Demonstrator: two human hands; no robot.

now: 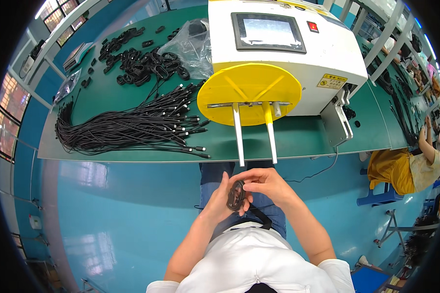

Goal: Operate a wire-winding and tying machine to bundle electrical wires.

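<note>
A small coiled black cable (236,195) is between my two hands, in front of my lap. My left hand (219,199) supports it from the left side, its thumb pointing up and its fingers partly hidden behind the coil. From the right, my right hand (265,185) pinches the coil's upper edge with thumb and fingers. Just beyond my hands, two metal prongs (238,136) stick out from a yellow disc (249,90) on the front of a white machine (283,63). Nothing hangs on the prongs.
On the green table (146,102) lies a long bundle of straight black cables (127,124) with light connector tips. Behind it are a heap of coiled cables (142,63) and a clear plastic bag (188,46). At the right, a person in yellow (396,168) sits on a blue stool (381,196).
</note>
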